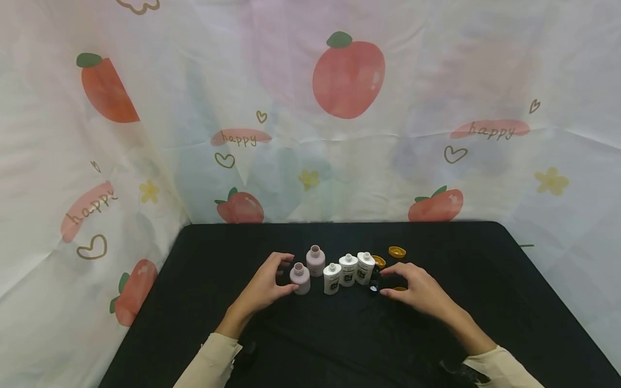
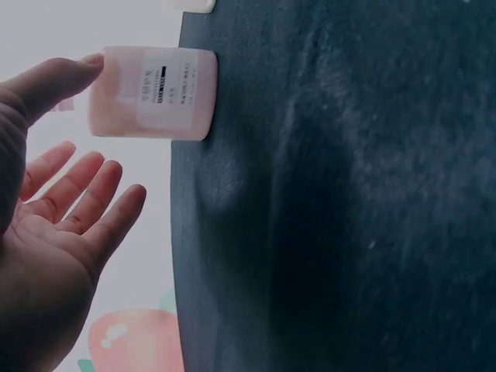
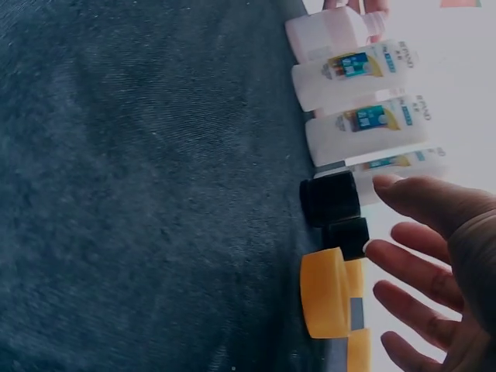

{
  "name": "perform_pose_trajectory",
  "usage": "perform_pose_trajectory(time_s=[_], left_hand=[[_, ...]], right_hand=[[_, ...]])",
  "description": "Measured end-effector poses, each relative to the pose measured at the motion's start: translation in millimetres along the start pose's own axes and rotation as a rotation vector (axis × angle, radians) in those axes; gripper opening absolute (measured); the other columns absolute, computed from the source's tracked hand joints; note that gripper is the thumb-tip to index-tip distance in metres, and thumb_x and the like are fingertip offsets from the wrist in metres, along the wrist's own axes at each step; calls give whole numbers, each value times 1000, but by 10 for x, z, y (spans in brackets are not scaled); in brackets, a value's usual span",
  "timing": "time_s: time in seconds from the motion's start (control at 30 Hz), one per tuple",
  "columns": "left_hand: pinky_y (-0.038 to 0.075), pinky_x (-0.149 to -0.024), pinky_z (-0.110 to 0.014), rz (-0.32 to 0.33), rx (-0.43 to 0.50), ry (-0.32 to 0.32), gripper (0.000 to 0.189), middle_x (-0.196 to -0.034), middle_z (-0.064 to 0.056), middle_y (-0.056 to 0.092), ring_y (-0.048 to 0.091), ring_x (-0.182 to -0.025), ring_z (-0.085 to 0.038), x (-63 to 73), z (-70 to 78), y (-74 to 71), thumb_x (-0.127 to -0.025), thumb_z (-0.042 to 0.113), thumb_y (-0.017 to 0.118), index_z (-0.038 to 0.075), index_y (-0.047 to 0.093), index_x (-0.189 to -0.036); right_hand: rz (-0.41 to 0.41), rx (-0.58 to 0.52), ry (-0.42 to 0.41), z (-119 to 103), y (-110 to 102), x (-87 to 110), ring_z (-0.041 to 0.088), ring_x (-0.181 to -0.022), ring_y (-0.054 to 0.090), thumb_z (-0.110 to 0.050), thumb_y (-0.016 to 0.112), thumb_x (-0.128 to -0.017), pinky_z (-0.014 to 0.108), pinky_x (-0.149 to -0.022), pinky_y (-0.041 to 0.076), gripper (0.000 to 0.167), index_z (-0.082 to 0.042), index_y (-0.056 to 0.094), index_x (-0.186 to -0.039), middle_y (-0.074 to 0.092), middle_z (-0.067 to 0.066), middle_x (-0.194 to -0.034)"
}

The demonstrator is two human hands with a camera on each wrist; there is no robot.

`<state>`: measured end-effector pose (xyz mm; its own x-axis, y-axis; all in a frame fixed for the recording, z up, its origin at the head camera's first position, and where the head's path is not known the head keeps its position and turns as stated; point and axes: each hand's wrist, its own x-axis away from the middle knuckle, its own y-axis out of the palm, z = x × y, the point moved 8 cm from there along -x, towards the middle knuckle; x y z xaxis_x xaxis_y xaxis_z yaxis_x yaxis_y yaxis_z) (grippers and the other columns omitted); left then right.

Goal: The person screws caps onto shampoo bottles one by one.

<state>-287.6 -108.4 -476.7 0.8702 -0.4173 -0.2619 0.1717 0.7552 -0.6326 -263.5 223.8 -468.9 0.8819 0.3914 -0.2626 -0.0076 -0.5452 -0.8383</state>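
Note:
My left hand (image 1: 266, 284) is beside the nearer pink bottle (image 1: 301, 282), its thumb tip right at the bottle's upper part and its fingers spread apart behind. Both that bottle and a second pink bottle (image 1: 316, 264) stand upright without caps. To their right are three uncapped white bottles (image 1: 332, 281) with printed labels. My right hand (image 1: 421, 288), fingers loosely spread, is next to two black caps (image 3: 332, 199) at the row's right end. In the right wrist view, the thumb and fingertips come close to these caps, with nothing gripped.
Several amber-yellow caps (image 1: 397, 251) lie around the right hand; one (image 3: 324, 294) shows large in the right wrist view. Everything stands on a black-covered table (image 1: 213, 253). Behind it hangs a pale curtain (image 1: 291, 70) printed with fruit and hearts.

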Motion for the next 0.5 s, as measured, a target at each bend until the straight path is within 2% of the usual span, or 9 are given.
perform_pose_trajectory(time_s=[0.13,0.27,0.37,0.5], left_hand=[[53,-100,-44,0,41,-27,62,-128,-8,56,57,-120,-25,-10,-34,56,-81,7,86,3,54,-134],[53,-101,-42,-7,158,-79,60,-127,-7,57,58,-120,-24,-12,-92,119,-81,4,85,7,54,-132],[52,-102,-42,-6,233,-113,59,-127,-9,58,58,-120,-26,-9,-136,159,-81,2,84,7,55,-132],[52,-102,-44,-1,271,-152,56,-125,-10,61,60,-118,-27,-4,-191,196,-81,3,85,7,56,-130]], right_hand=[[2,22,34,19,35,3,23,-103,65,-40,86,-80,49,-84,53,42,-18,74,-114,72,-5,-109],[-14,51,77,52,74,11,21,-104,64,-43,86,-79,49,-85,54,43,-19,74,-113,71,-6,-108],[-15,56,84,60,89,16,22,-104,64,-43,86,-79,50,-84,54,43,-19,74,-112,71,-5,-108],[-15,54,80,59,108,14,23,-104,64,-43,86,-80,50,-84,54,42,-19,74,-112,71,-5,-108]])
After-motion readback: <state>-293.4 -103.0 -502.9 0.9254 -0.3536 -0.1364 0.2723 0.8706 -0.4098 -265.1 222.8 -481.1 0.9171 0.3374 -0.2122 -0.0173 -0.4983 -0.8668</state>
